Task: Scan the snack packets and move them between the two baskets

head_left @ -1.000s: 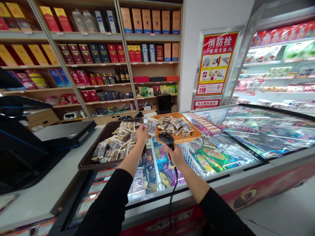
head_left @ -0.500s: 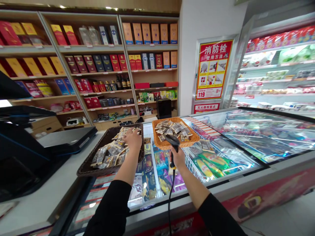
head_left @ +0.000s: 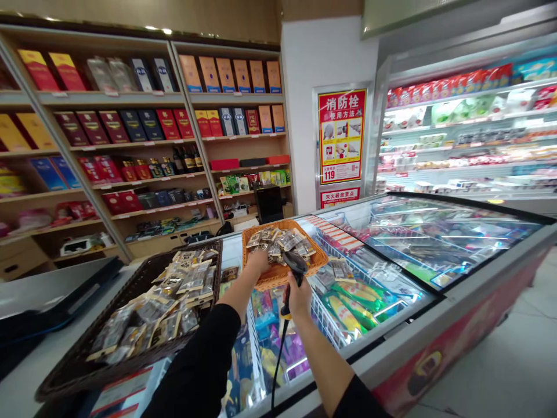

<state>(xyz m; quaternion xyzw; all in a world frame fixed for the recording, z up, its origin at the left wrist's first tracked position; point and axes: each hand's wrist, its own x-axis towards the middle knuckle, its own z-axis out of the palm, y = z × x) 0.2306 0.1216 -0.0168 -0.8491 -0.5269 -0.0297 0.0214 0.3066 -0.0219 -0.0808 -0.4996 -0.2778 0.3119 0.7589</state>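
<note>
since the frame half a second earlier, the left hand (head_left: 257,262) has crossed from the dark brown woven basket (head_left: 130,325) to the orange woven wicker basket (head_left: 304,268), and the view has swung left to right with it. the left hand now rests at the near rim of the orange basket, fingers among the small silver-and-black snack packets (head_left: 281,239); whether they have closed on one cannot be told. the right hand (head_left: 299,294) is clenched around the handle of the black handheld barcode scanner (head_left: 295,264), head aimed at the same packets, black cable (head_left: 278,360) hanging toward the body. the orange basket sits on the glass lid of the chest freezer (head_left: 435,290), just beside the dark basket. risk: pressure on the near rim may tip or slide the basket on smooth glass, spilling packets. risk: overlapping packets may cause the scanner to read the wrong code. risk: the slack cable may snag the freezer edge.
</note>
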